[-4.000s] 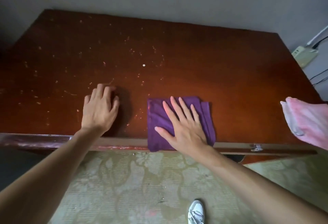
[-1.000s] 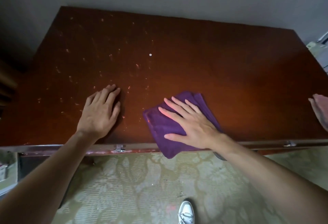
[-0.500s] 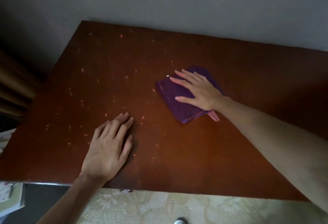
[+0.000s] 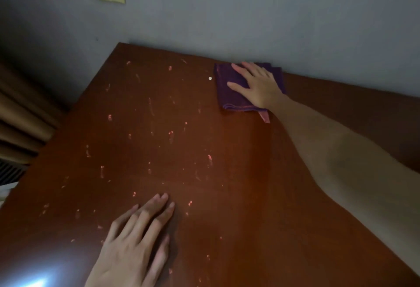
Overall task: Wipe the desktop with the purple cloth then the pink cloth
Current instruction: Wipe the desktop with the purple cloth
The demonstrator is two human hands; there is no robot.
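The tabletop (image 4: 227, 173) is reddish-brown wood with a smooth, slightly glossy finish flecked with pale crumbs, the purple cloth (image 4: 229, 95) is soft, matt, folded fabric, and the wall (image 4: 250, 14) is matt grey.

Dim, soft, glare bottom-left

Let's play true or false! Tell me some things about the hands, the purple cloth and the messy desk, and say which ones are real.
1. The right hand lies flat on the purple cloth. True.
2. The purple cloth is at the near edge of the desk. False: it is at the far edge, by the wall.
3. The left hand holds a pink cloth. False: it rests flat on the desktop, holding nothing.
4. Small pale crumbs dot the desktop left of the cloth. True.
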